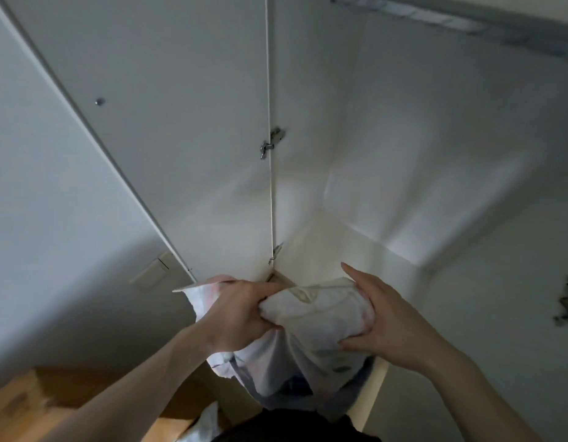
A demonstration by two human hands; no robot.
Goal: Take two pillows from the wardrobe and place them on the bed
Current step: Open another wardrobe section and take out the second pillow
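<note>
I stand at the open white wardrobe [388, 173] and hold a pale, creased pillow [317, 317] at its front lower edge. My left hand [241, 314] grips the pillow's left end, fingers dug into the fabric. My right hand [384, 317] clasps its right end from the side. The pillow hangs down between both hands towards my body. A second pale pillow or cloth [206, 301] with faint pink shows behind my left hand; I cannot tell them fully apart. The bed is out of view.
The wardrobe door [168, 122] stands open on the left, with metal hinges [271, 141] at its edge. A hanging rail [435, 20] crosses the top right. Wooden floor [27, 406] lies at the lower left. A light switch [152, 272] sits on the left wall.
</note>
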